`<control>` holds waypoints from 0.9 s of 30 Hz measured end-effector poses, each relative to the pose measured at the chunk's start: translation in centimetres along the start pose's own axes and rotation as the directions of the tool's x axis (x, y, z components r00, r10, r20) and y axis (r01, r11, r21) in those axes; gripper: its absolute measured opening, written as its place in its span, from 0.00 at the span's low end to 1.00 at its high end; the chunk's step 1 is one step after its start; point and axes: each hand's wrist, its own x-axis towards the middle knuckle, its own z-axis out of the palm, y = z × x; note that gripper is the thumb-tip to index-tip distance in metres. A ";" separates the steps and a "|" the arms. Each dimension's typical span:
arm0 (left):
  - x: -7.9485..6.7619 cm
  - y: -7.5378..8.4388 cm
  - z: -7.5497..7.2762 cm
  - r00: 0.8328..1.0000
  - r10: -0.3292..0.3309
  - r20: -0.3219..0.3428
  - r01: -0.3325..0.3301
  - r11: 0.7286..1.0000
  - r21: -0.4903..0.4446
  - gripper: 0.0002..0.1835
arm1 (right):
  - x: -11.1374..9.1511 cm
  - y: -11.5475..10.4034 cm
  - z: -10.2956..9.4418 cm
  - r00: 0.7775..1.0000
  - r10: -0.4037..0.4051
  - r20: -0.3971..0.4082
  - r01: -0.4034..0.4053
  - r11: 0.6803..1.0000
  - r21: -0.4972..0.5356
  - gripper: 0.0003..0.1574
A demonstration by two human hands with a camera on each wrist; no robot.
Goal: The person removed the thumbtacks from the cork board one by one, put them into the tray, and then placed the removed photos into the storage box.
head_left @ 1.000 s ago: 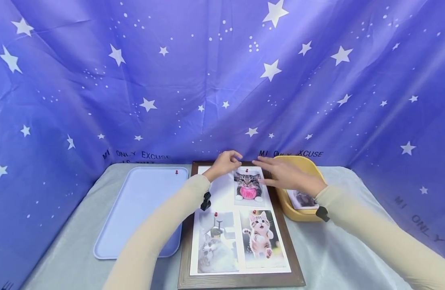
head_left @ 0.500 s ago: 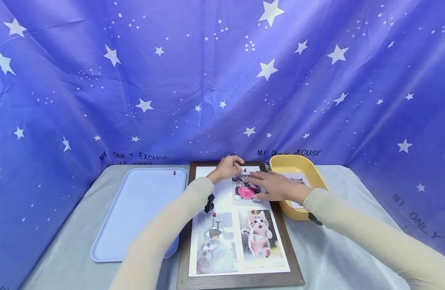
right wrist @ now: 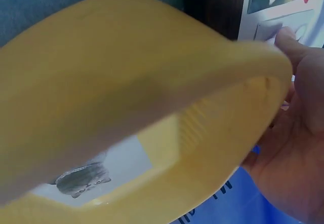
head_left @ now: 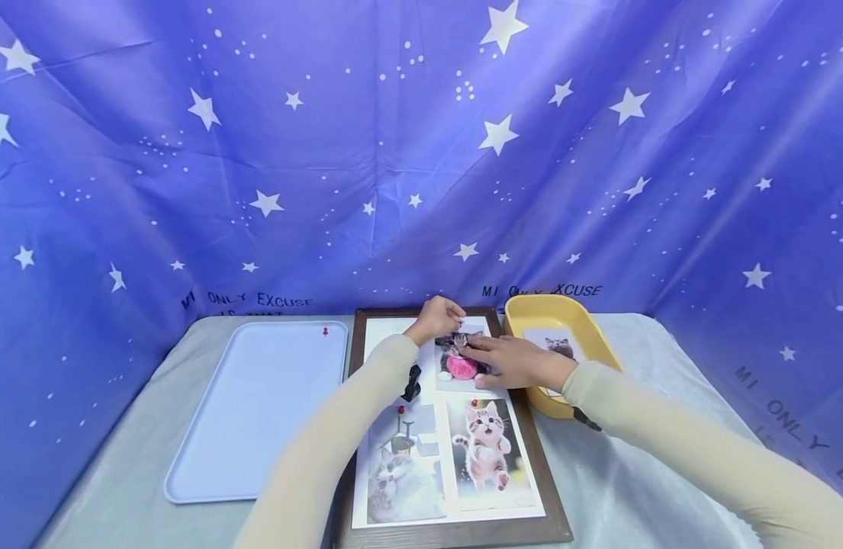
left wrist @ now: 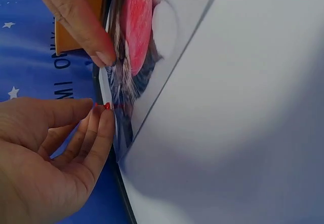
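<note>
On the upper right of a brown-framed white board (head_left: pixel 455 537) lies a photo (head_left: pixel 461 369) of a cat with a pink ball. At its top edge my left hand (head_left: pixel 438 318) pinches a red push pin (left wrist: pixel 107 106) between thumb and fingers; the pin's tip is at the photo. My right hand (head_left: pixel 520 362) rests on the photo's right part with extended fingers, covering some of the cat. Below, a grey-white cat photo (head_left: pixel 406 488) and a leaping kitten photo (head_left: pixel 488 457) each have a red pin at the top.
Left of the board sits a pale blue tray (head_left: pixel 256 412) with one red push pin (head_left: pixel 326 331) near its far corner. A yellow basin (head_left: pixel 603 347) on the right, beneath my right forearm, holds a cat photo (head_left: pixel 560 347). A starry blue curtain (head_left: pixel 373 152) hangs behind.
My right hand has come left and down from near the yellow basin onto the cat photo. My left hand has moved slightly right and down to the pin at its top.
</note>
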 end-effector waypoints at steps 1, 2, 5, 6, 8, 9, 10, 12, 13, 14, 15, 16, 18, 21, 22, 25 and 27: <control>0.1 0.0 0.0 1.000 0.001 -0.006 -0.001 1.000 0.004 0.14 | 0.0 0.0 0.0 1.000 -0.001 0.000 0.001 1.000 -0.001 0.42; 0.1 -0.1 0.1 1.000 -0.003 -0.012 0.003 1.000 0.005 0.13 | 0.1 -0.1 0.0 1.000 0.000 0.004 0.000 1.000 0.005 0.42; 0.2 -0.2 0.3 1.000 -0.023 -0.020 0.023 1.000 -0.006 0.13 | 0.2 -0.2 0.0 1.000 -0.001 0.015 0.001 1.000 0.003 0.42; 0.1 -0.2 0.3 0.999 -0.033 -0.022 0.033 0.999 -0.010 0.13 | 0.2 -0.3 0.0 1.000 -0.003 0.015 0.003 1.000 0.001 0.42; 0.1 -0.3 0.4 0.998 -0.051 -0.028 0.050 0.999 -0.018 0.13 | 0.2 -0.3 0.1 1.000 -0.002 0.021 0.002 1.000 0.002 0.42; 0.0 -0.3 0.4 0.998 -0.057 -0.028 0.057 0.998 -0.027 0.13 | 0.3 -0.3 0.1 1.000 0.002 0.026 -0.002 1.000 0.003 0.43; 0.0 -0.4 0.4 0.998 -0.061 -0.030 0.060 0.998 -0.035 0.13 | 0.3 -0.3 0.1 1.000 0.005 0.026 -0.005 1.000 0.002 0.43; -0.1 -0.6 0.5 0.997 -0.064 -0.032 0.062 0.996 -0.058 0.14 | 0.4 -0.3 0.2 1.000 0.009 0.023 -0.009 1.000 -0.003 0.43; -0.1 -0.7 0.5 0.997 -0.064 -0.031 0.062 0.995 -0.074 0.14 | 0.4 -0.2 0.2 1.000 0.013 0.024 -0.013 1.000 -0.001 0.43; -0.1 -0.8 0.5 0.997 -0.073 -0.025 0.070 0.992 -0.106 0.15 | 0.4 -0.2 0.2 1.000 0.014 0.024 -0.014 1.000 0.001 0.43; -0.1 -0.9 0.5 0.996 -0.083 -0.017 0.080 0.987 -0.138 0.15 | 0.4 -0.1 0.2 1.000 0.009 0.020 -0.009 1.000 -0.003 0.44; -0.1 -1.0 0.5 0.996 -0.093 -0.008 0.090 0.982 -0.168 0.14 | 0.4 0.0 0.3 1.000 -0.001 0.011 0.001 1.000 -0.014 0.44; 0.0 -1.0 0.4 0.993 -0.115 0.011 0.114 0.968 -0.222 0.14 | 0.4 0.2 0.3 1.000 -0.016 0.001 0.016 1.000 -0.020 0.44; 0.2 -0.8 0.3 0.990 -0.138 0.033 0.141 0.958 -0.250 0.13 | 0.4 0.4 0.4 0.999 -0.040 -0.015 0.040 0.999 -0.034 0.44; 0.2 -0.8 0.3 0.990 -0.140 0.036 0.144 0.959 -0.245 0.12 | 0.4 0.4 0.3 0.999 -0.045 -0.019 0.044 0.998 -0.038 0.45; 0.4 -0.8 0.3 0.989 -0.144 0.039 0.150 0.962 -0.229 0.11 | 0.3 0.3 0.5 0.998 -0.050 -0.027 0.049 0.998 -0.049 0.45; 0.4 -0.8 0.3 0.988 -0.149 0.042 0.154 0.962 -0.224 0.11 | 0.4 0.3 0.6 0.998 -0.056 -0.034 0.054 0.996 -0.070 0.45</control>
